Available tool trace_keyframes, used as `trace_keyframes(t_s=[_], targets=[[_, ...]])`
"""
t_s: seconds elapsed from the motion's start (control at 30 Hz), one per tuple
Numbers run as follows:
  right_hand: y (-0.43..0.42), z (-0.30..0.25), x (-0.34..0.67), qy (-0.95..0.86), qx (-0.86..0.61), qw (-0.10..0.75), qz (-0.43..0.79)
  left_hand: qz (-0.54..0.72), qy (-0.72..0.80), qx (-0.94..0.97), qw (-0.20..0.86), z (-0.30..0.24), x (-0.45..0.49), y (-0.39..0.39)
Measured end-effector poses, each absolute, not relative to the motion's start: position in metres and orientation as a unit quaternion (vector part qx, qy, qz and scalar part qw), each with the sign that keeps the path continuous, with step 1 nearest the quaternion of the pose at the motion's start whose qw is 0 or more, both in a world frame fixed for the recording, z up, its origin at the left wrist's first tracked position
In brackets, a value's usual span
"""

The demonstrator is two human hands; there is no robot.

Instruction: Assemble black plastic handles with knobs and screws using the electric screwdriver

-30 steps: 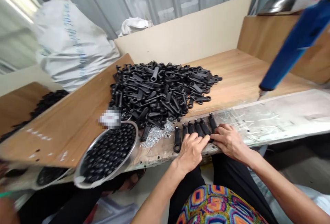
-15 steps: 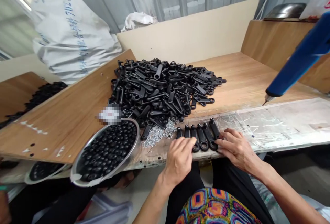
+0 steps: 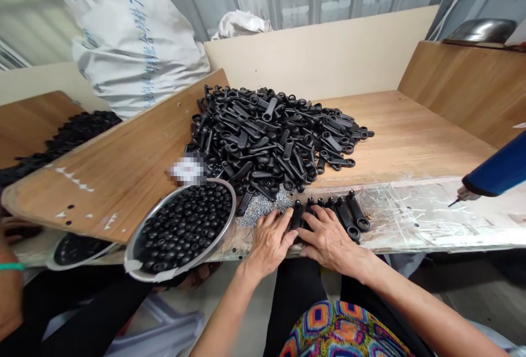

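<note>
A row of several black crank handles (image 3: 347, 219) lies side by side near the bench's front edge. My left hand (image 3: 265, 244) is at the row's left end, fingers stretched forward and thumb apart, beside the leftmost handle (image 3: 296, 215). Across the middle handles rests my right hand (image 3: 332, 241), its fingers spread and pointing left; it covers their lower ends. Small silver screws (image 3: 259, 207) lie loose just beyond my left fingers. Behind the row rises a big heap of the same black handles (image 3: 267, 137).
A metal bowl (image 3: 233, 206) of black round knobs (image 3: 184, 225) stands left, at the bench edge. A blue electric screwdriver (image 3: 497, 173) hangs at right. A wooden divider (image 3: 123, 176) and white sack (image 3: 135, 39) are left. Another person's arm (image 3: 10, 285) shows at far left.
My right hand has moved left from the row's right end onto its middle handles. My left hand has shifted to the left end, its fingers now stretched out. The view has shifted.
</note>
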State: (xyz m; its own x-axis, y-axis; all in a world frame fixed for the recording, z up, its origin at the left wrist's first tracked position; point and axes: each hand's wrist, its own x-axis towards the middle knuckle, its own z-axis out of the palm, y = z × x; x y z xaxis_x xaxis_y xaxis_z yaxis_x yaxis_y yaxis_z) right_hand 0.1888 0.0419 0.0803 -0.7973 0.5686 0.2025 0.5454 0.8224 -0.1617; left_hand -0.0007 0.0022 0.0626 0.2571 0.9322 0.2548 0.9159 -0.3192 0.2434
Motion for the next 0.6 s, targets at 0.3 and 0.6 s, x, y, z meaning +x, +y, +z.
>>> trace_keyframes(t_s=[0.3,0.6], targets=[[0.045,0.077,0.182,-0.955,-0.274,0.106,0.032,0.228,0.581,0.781,-0.002,0.059,-0.009,0.024],[0.044,0.078,0.182,-0.964,-0.244,0.106,-0.017,0.238,0.562,0.791,-0.046,0.053,0.002,0.035]])
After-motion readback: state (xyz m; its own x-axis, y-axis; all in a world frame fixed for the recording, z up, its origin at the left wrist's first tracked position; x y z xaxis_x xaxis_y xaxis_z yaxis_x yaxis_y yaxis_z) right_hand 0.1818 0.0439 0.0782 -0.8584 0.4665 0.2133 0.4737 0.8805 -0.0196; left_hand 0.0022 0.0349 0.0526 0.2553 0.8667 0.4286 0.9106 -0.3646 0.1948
